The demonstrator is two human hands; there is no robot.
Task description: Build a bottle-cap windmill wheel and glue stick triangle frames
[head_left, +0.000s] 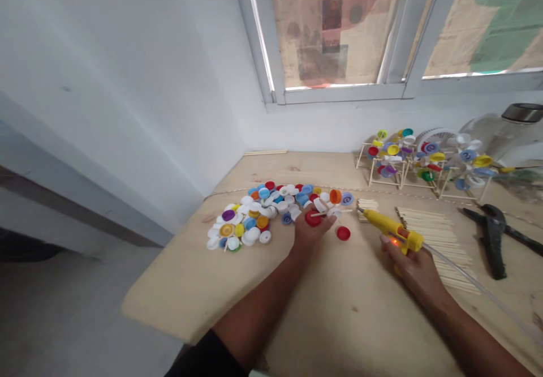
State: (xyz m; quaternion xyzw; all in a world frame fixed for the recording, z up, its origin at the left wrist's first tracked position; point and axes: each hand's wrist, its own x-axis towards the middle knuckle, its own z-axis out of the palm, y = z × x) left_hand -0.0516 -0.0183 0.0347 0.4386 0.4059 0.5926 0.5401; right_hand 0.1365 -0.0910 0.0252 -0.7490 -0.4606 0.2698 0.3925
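Observation:
My left hand (309, 234) is closed around a red bottle cap (313, 219) at the right end of a heap of caps. A thin wooden stick (320, 214) crosses that cap, and a white cap (335, 213) sits by my thumb; whether the stick joins them I cannot tell. My right hand (413, 261) grips a yellow hot glue gun (388, 225) with a glowing orange light. Its nozzle points left toward my left hand, apart from the caps. A loose red cap (343, 233) lies between both hands.
The heap of coloured bottle caps (250, 234) spreads left of my hand. Wooden sticks (432, 235) lie under and beyond the glue gun. Stick frames bearing caps (390, 159) stand at the back right, near a glass jar (504, 133). A black tool (494, 241) lies far right.

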